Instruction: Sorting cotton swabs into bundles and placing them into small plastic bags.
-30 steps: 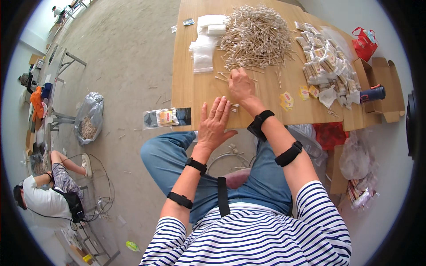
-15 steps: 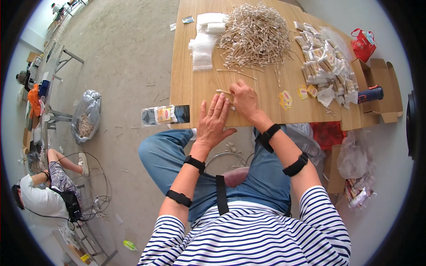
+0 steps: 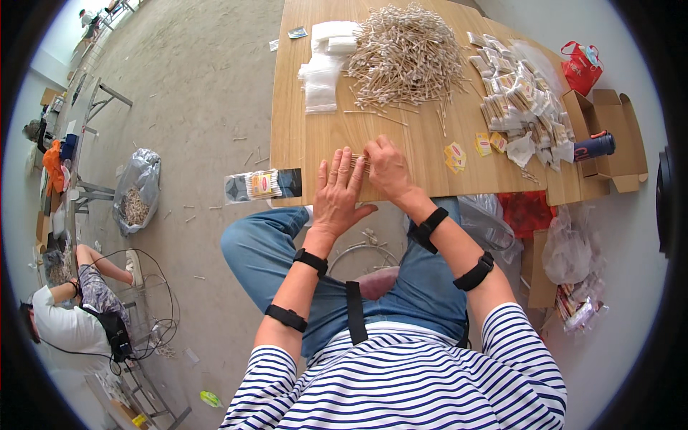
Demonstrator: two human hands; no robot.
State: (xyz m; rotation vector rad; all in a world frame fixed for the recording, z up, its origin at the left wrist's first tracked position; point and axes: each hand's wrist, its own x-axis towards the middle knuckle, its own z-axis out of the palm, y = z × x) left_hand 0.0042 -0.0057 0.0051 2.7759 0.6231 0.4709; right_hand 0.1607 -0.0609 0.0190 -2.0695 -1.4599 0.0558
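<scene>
Laying the left hand (image 3: 338, 188) flat and straight-fingered by the near edge of the wooden table (image 3: 287, 143), and curling the right hand (image 3: 387, 168) just beside it at a few cotton swabs (image 3: 365, 165) between both, perhaps pinching some though too hidden to tell, nearer than the large swab heap (image 3: 405, 57).

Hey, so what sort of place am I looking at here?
Probably a small packing workshop: a large heap of loose cotton swabs lies on the wooden table, many small packets are piled to the right of it, and another person is off to the left.
</scene>
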